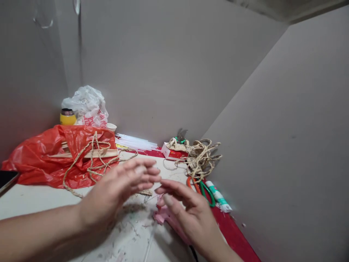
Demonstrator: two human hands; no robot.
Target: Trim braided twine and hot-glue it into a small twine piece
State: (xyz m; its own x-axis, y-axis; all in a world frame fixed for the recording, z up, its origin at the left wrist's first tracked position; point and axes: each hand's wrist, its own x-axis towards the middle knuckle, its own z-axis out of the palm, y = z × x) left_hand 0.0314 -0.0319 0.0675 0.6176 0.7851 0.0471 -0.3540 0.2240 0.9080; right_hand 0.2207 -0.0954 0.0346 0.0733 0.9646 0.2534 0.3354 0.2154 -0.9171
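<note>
My left hand (117, 189) is raised over the white tabletop (131, 240), its fingers stretched toward the right and nothing seen in them. Facing it, my right hand (191, 213) has its fingers extended to the left, also with nothing visible in them. The fingertips of both hands come close together; whether they touch I cannot tell. Partly hidden beneath my right hand lies a pink glue gun (163, 215) with a black cord (193, 253). A short piece of braided straw rope (147, 192) lies behind the fingertips.
At left, a red plastic bag (35, 156) bears wooden strips (89, 154) and loose rope (71, 182); a phone (7, 179) lies beside it. Translucent sticks (136, 142) lie behind. At right are coiled rope (203, 158), green-handled scissors (207, 194) and a tube (219, 196). Grey walls enclose the table.
</note>
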